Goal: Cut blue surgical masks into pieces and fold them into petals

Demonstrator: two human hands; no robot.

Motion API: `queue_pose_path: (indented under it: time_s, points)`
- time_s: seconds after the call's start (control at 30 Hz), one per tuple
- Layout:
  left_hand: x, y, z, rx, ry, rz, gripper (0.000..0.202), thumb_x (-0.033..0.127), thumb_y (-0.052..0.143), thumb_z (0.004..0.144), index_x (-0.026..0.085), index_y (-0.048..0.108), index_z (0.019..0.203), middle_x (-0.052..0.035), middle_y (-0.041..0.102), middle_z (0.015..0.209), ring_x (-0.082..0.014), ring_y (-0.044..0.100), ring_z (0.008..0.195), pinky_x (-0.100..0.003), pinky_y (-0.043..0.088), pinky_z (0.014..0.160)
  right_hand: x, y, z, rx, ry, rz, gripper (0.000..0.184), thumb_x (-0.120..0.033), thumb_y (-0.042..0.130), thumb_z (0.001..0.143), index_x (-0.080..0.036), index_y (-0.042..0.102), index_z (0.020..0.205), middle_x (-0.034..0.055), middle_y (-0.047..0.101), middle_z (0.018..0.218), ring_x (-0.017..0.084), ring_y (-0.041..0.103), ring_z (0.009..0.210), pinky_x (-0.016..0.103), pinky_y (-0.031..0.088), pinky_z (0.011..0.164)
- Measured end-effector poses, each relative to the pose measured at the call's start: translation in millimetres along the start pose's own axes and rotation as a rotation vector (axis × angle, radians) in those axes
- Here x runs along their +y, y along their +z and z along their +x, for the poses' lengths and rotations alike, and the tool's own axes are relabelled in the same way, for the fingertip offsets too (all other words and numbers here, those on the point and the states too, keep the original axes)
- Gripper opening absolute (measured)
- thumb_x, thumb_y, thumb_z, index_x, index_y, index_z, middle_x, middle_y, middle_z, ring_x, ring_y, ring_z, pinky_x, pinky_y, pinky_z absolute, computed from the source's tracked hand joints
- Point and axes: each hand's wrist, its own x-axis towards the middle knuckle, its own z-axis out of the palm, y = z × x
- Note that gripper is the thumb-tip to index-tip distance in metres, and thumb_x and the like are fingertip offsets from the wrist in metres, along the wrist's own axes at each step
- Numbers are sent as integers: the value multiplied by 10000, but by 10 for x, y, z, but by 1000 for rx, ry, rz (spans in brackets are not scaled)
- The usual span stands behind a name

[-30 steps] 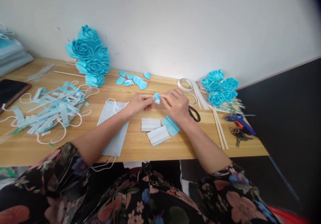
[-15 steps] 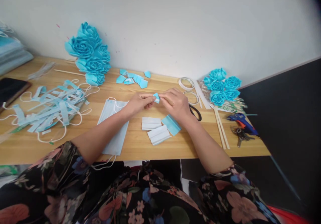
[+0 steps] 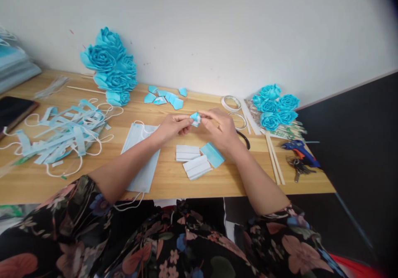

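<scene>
Between my hands, above the middle of the table, is a small blue and white piece of mask fabric (image 3: 195, 118). My left hand (image 3: 178, 125) pinches its left side between thumb and fingers. At its right edge my right hand (image 3: 219, 128) has its thumb and fingertips closed on the fabric. Just below lie a blue pleated rectangle (image 3: 212, 155) and two white pleated pieces (image 3: 197, 167). Under my left forearm a whole face mask (image 3: 142, 162) lies flat, partly covered. The black handle of what looks like scissors (image 3: 244, 139) shows behind my right wrist.
Cut blue petals (image 3: 166, 97) lie near the wall. Blue fabric roses stand left (image 3: 115, 68) and right (image 3: 273, 108). Mask strips (image 3: 71, 128) and a phone (image 3: 14, 110) are at left. Tape rolls (image 3: 231, 103), sticks (image 3: 273, 157), a glue gun (image 3: 300, 151) and keys (image 3: 299, 169) are at right.
My right hand has shifted slightly right and its fingers have loosened a little. The fabric piece appears more spread, showing more of its surface. My left hand has stayed in place.
</scene>
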Motion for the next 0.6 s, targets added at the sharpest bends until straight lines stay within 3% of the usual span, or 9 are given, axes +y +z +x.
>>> queue_pose_path:
  time_s: [0.2, 0.6]
  points:
    - [-6, -1, 9, -4, -3, -40, 333, 459, 685, 791, 158, 593, 683, -3, 590, 637, -81, 514, 566, -215, 394, 550, 59, 85, -17, -17, 282, 312, 376, -412, 528, 972, -246, 647, 1287, 54, 741, 1060, 199, 701, 943, 365, 562, 861]
    - [-31, -4, 33, 16, 9, -56, 300, 429, 710, 801, 157, 591, 761, -6, 632, 675, -75, 536, 560, -209, 417, 540, 40, 124, -3, -66, 352, 484, 385, -368, 594, 903, -227, 652, 1256, 35, 724, 981, 185, 671, 893, 356, 545, 847]
